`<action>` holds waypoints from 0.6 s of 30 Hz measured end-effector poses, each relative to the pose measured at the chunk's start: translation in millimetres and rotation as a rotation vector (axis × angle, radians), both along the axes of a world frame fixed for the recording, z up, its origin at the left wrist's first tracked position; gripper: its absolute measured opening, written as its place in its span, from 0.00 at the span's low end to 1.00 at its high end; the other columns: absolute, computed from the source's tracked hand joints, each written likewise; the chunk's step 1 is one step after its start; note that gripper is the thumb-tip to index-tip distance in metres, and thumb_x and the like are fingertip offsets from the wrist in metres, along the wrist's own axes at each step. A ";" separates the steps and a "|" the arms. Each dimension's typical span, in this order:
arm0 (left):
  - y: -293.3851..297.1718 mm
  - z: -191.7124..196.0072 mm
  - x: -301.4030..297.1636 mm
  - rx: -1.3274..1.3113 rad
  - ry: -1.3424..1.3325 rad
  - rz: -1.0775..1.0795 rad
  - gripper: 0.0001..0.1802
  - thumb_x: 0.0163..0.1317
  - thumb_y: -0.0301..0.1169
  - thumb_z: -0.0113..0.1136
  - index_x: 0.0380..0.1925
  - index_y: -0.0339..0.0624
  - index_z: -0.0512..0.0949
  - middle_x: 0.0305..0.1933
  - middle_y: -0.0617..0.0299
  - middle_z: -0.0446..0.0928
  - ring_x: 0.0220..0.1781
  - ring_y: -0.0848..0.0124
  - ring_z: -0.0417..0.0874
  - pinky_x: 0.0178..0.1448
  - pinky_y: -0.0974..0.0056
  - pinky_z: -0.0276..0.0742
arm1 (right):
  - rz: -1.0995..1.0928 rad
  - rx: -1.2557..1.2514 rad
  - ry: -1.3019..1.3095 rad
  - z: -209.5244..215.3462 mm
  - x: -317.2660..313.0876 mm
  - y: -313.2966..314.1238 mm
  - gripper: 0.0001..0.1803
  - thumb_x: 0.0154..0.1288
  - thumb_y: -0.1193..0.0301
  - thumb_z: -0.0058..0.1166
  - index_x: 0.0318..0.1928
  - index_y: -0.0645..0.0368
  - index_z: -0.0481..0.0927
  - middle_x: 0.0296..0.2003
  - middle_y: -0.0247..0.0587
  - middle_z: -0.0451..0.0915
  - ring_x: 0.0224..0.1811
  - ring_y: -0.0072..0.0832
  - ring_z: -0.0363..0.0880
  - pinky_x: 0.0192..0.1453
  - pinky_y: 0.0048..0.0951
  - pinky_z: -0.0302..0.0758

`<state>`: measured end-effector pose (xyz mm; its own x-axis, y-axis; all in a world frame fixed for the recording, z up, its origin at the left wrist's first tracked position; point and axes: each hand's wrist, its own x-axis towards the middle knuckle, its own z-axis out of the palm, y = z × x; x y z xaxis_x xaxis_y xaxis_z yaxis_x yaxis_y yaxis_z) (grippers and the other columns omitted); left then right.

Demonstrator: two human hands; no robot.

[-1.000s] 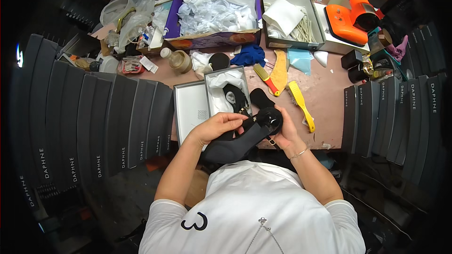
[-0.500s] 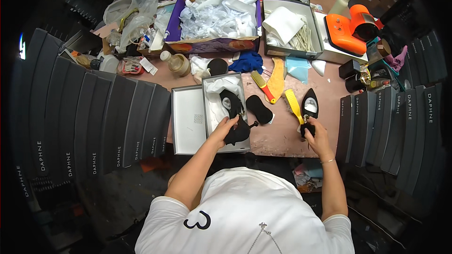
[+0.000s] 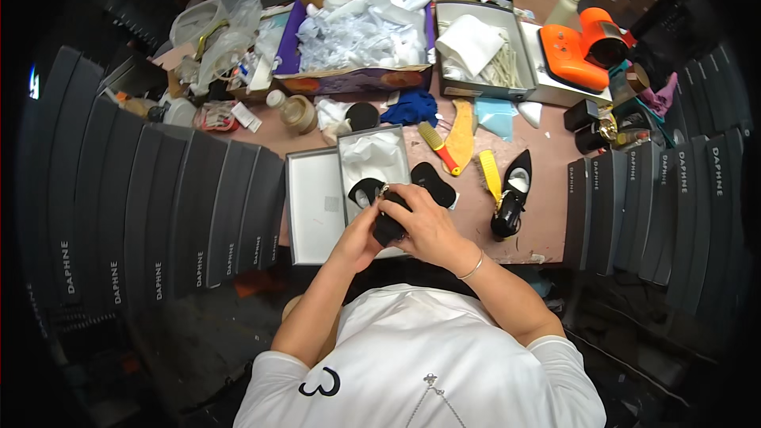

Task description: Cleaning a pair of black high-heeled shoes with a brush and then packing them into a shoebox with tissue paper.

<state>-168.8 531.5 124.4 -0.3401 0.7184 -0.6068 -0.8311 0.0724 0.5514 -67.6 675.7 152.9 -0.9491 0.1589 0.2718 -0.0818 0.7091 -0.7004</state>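
box lid [image 3: 315, 204] lain open on worktop [image 3: 547, 214] | left hand [image 3: 361, 239] closed under black shoe [image 3: 388, 226] | shoe held over shoe box [image 3: 372, 166], enclosed between both grips | right hand [image 3: 428, 222] wrapped over shoe top | second black shoe [image 3: 511, 194] set apart at right

Both hands are working together over the open shoe box [image 3: 372, 160]: the left hand [image 3: 361, 238] and right hand [image 3: 428, 226] are gripping a black shoe [image 3: 388, 226] between them. Another black shoe [image 3: 511, 198] is sitting off to the right on the table [image 3: 547, 214], just beside a yellow brush [image 3: 490, 177].
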 end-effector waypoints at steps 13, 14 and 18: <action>-3.7 49.1 -30.7 -0.119 1.565 -0.755 0.43 0.51 0.46 0.69 0.65 0.39 0.64 0.61 0.47 0.71 0.67 0.54 0.68 0.74 0.47 0.51 | -0.400 -1.296 -0.313 -17.1 38.9 36.9 0.19 0.67 0.59 0.53 0.51 0.60 0.75 0.32 0.35 0.79 0.23 0.18 0.78 0.17 0.20 0.75; -7.8 47.7 -37.9 -0.163 1.496 -0.550 0.41 0.55 0.45 0.67 0.65 0.39 0.65 0.62 0.49 0.71 0.68 0.56 0.68 0.74 0.50 0.52 | -0.408 -1.359 -0.288 -17.0 40.3 38.6 0.20 0.68 0.59 0.52 0.52 0.60 0.74 0.32 0.35 0.79 0.23 0.18 0.78 0.17 0.21 0.75; -37.6 11.1 -68.7 -0.328 1.194 0.113 0.31 0.68 0.45 0.54 0.65 0.39 0.64 0.66 0.50 0.68 0.68 0.60 0.66 0.70 0.53 0.58 | -0.421 -1.605 -0.277 -39.9 50.8 45.9 0.19 0.69 0.58 0.47 0.50 0.60 0.74 0.31 0.40 0.82 0.25 0.29 0.84 0.15 0.25 0.78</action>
<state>-237.5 493.9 135.5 -0.8528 0.5218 -0.0208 0.1672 0.3105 0.9358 -16.8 721.6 113.0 -0.7596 0.3274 -0.5620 0.1554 -0.7477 -0.6456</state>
